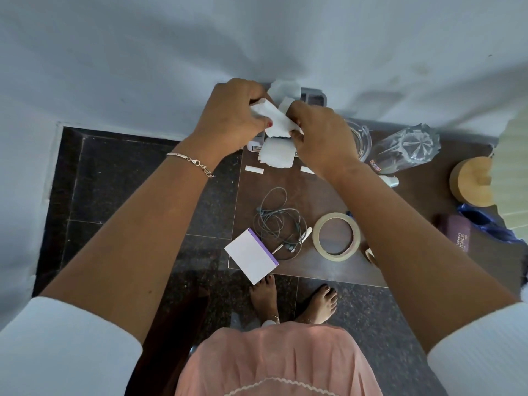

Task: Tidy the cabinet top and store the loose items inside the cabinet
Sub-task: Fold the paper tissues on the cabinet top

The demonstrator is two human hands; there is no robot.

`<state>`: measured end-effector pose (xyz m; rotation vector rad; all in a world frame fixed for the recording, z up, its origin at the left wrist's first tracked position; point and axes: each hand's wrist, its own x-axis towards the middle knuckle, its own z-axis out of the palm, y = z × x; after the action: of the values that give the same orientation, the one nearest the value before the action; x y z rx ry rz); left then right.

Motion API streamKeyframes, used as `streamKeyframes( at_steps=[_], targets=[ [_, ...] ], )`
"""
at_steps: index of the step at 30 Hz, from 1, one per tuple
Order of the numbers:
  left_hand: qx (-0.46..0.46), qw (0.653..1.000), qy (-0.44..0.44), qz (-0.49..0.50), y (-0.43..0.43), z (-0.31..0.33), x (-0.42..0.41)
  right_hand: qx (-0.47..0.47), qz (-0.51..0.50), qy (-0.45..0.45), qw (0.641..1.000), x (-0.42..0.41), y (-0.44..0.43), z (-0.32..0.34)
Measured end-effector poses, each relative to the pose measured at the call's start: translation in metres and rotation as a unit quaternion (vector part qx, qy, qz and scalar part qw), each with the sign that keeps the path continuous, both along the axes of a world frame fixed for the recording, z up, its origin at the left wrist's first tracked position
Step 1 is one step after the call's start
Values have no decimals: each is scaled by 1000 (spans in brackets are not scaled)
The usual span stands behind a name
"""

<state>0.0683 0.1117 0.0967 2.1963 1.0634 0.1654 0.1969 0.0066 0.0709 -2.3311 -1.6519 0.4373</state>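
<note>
Paper [278,118] pinched between left hand [231,115] and right hand [323,132], both grasping, above far-left corner of cabinet top [300,192]. Scraps [278,155] lie beneath. Nearer: earphones [277,221], tape [337,237], box [251,254]. Vase [405,148] on side at right. Tray [313,97] by wall, contents unclear.

Fingertips of the left hand [234,115] and right hand [323,132] vanish into the crumpled white paper [278,120]. Beyond the right hand, a grey container [313,97] shows just a corner. Under the left hand a small box [253,145] peeks out, its print unreadable. Far right of the right hand, the lampshade [514,167] runs off-frame.
</note>
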Motion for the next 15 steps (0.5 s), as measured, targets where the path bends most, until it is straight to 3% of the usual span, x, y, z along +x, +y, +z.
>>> streamKeyframes(
  at_steps=[4, 11, 15],
  targets=[
    [20, 1000, -1, -20, 0, -10, 0, -17, 21, -70, 997, -3, 1, 0],
    [52, 995, -74, 33, 2, -7, -2, -24, -7, 12, 1000, -1, 6, -3],
    [29, 994, -105, 26, 1, -3, -2, -35, 3, -40, 999, 0, 7, -9]
  ],
)
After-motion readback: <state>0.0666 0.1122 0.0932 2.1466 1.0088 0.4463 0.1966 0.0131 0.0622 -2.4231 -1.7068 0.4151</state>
